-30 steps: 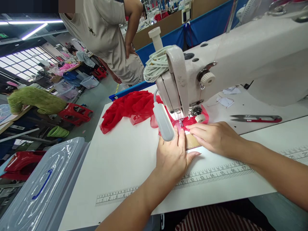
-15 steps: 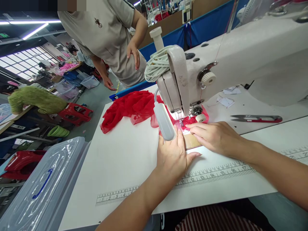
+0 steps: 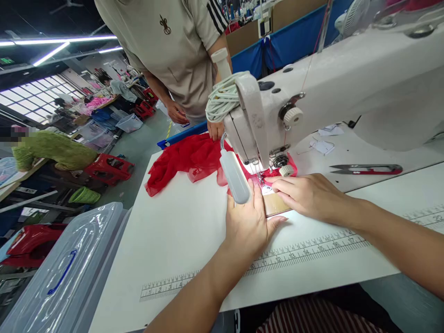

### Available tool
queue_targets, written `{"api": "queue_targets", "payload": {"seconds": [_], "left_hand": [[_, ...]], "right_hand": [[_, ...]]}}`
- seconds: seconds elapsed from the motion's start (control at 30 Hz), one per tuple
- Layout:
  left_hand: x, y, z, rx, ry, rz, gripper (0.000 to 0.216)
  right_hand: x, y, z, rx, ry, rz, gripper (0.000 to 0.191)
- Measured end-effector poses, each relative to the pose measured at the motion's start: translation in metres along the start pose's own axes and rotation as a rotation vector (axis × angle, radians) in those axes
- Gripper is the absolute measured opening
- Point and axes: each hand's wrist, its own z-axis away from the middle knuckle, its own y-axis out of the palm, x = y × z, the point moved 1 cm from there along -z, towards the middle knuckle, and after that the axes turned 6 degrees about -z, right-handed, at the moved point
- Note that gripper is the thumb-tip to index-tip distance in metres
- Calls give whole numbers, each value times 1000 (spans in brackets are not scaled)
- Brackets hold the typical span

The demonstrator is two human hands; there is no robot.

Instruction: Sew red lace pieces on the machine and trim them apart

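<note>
Counting from my remote seat: two bare hands of the wearer, one off-white metal sewing machine (image 3: 340, 92), one pale grey oblong lamp (image 3: 234, 178), one pair of dark-bladed snips with red trim (image 3: 367, 169), at least two small white paper pieces (image 3: 322, 146).

One heap of sheer red fabric (image 3: 183, 159) is lying bunched on the far part of the white tabletop (image 3: 166, 231); red and pink cloth is showing at the needle, behind the lamp (I'm not making out whether it is all one piece).

The left hand (image 3: 245, 226) is lying palm down, fingers released and reaching flat to the cloth, thumb spreading outward. The right hand (image 3: 308, 194) is bending its fingers toward the needle, fingertips at the cloth's near edge; I cannot tell whether they are grasping it or only pressing.

Against one second ago: both the wearer's hands are keeping nearly the same place. The co-worker in the beige shirt (image 3: 176, 55), then standing with one hand at the hip, is now leaning nearer. One co-worker's hand (image 3: 215, 130) is reaching the heap's far edge, its grasp unclear to me; the other (image 3: 177, 112) is hanging beyond the table.
</note>
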Motion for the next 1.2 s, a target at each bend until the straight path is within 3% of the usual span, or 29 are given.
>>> {"api": "queue_targets", "payload": {"seconds": [0.2, 0.6, 0.87, 1.2], "left_hand": [[3, 1, -3, 16, -15, 70, 97], [8, 9, -6, 4, -98, 221, 89], [10, 13, -5, 39, -113, 269, 85], [12, 10, -6, 29, -119, 247, 82]], "right_hand": [[0, -3, -2, 87, 35, 23, 20], [-6, -1, -1, 3, 53, -146, 17], [-7, -1, -2, 49, 86, -114, 12], [-5, -1, 1, -94, -14, -118, 19]]}}
